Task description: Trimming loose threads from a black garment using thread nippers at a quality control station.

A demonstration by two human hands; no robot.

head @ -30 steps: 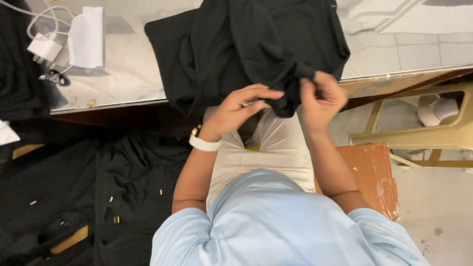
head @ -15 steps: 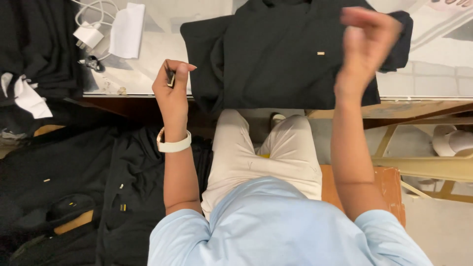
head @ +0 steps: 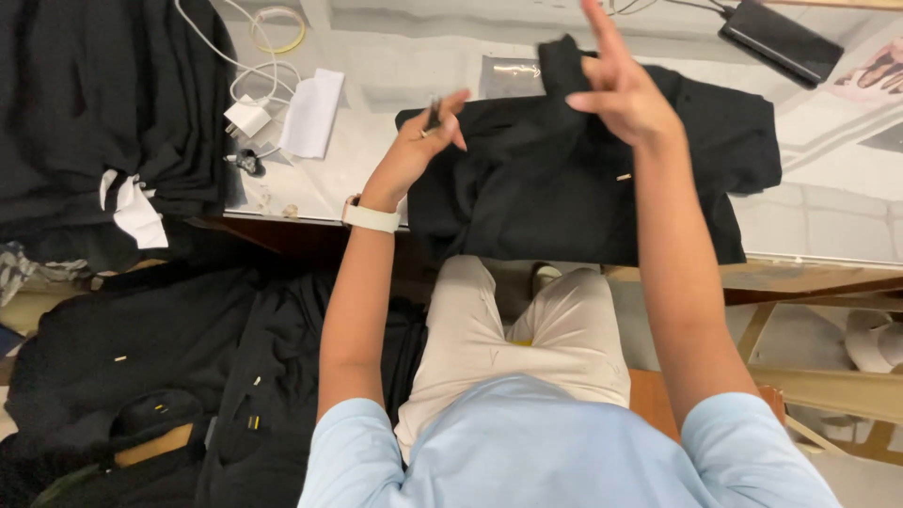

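Landmark: I am taking the black garment (head: 583, 179) lying spread on the pale table (head: 376, 160) as my reference.
Left hand: my left hand (head: 419, 141) is hovering over the garment's left edge, fingers pinching a small dark tool (head: 434, 113) that I cannot identify.
Left wrist: a white watch band (head: 370, 218) is sitting just off the garment's lower left corner.
Right hand: my right hand (head: 621, 89) is lifting above the garment's upper middle, fingers spread loose and gripping nothing.
Garment: it is hanging slightly over the table's near edge, above my knees.
Left of garment: a white charger (head: 247, 118) and folded white paper (head: 312, 113) are lying nearby.
Upper right of garment: a dark flat device (head: 781, 39) is resting apart.
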